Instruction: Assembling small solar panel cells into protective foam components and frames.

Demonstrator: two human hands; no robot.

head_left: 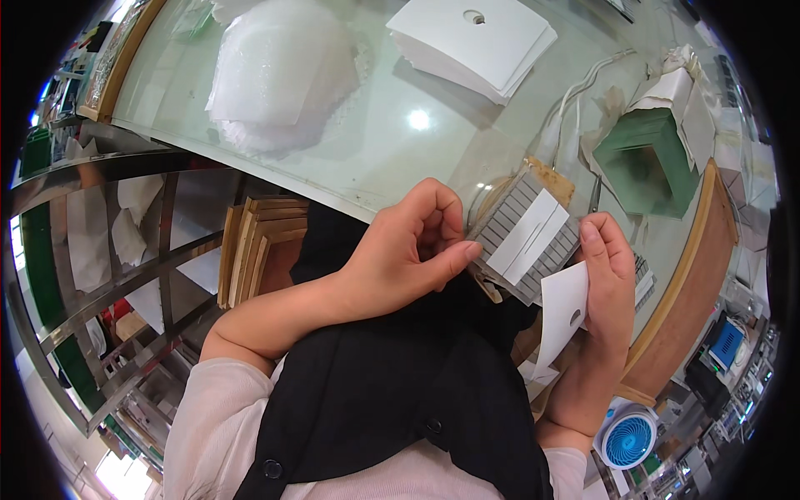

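My right hand (611, 271) is closed on a white card (560, 307) with a dark-rimmed hole, which hangs at a tilt beside the palm. To its left is a grey ridged block (498, 227) marked by dark parallel lines. Across that block lies a white paper strip (528, 236) with thin dark slits or lines. At the block's left edge, my left hand (412, 242) has its fingers curled in, with the thumb reaching toward the block. Whatever those fingers hold, if anything, is too small or hidden to make out.
A pile of thin translucent sheets (279, 79) and a stack of white cards (467, 37) lie on the glass tabletop (375, 150). White cables (575, 100) run toward a green hollow box (646, 162). A wooden edge (679, 283) bounds the right side; a blue fan (628, 440) stands below.
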